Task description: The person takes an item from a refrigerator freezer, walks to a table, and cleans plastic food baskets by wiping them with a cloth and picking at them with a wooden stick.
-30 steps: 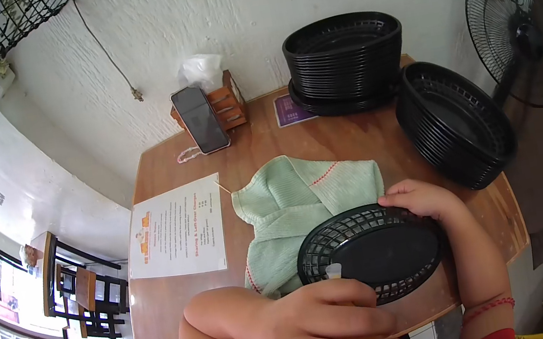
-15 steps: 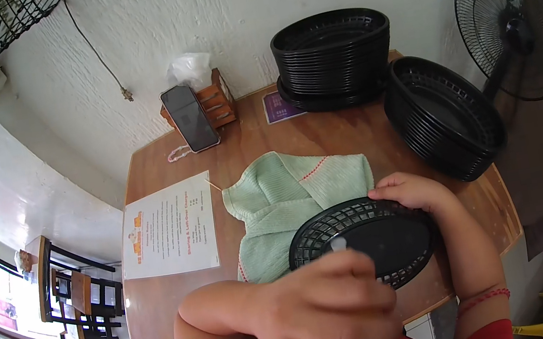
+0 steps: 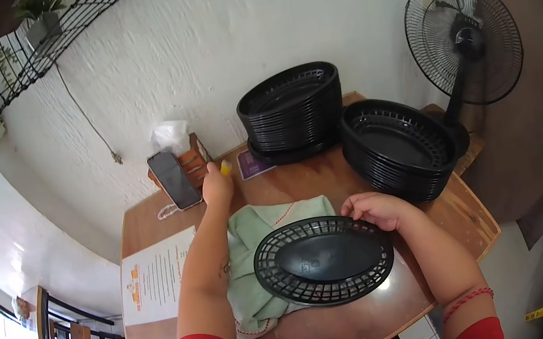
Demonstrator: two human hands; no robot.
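Note:
A black oval plastic basket (image 3: 324, 260) lies over a light green cloth (image 3: 251, 288), its smooth oval base facing me and its lattice sides around it. My right hand (image 3: 377, 211) grips the basket's upper right rim, fingers curled. My left hand (image 3: 217, 186) is stretched toward the back of the table, beside the wooden holder (image 3: 195, 165). A small yellow item (image 3: 226, 168) pokes out of its closed fingers; the kind cannot be made out. The phone (image 3: 175, 180) leans against the holder, just left of that hand.
Two stacks of black oval baskets, one upright (image 3: 291, 114) and one tilted (image 3: 398, 147), stand at the back right. A printed sheet (image 3: 159, 277) lies at the left. A purple card (image 3: 253, 164) and a black fan (image 3: 464, 39) are further back.
My left hand has moved from above the basket forward to beside the wooden holder. My right hand keeps hold of the basket's rim. The view has shifted upward.

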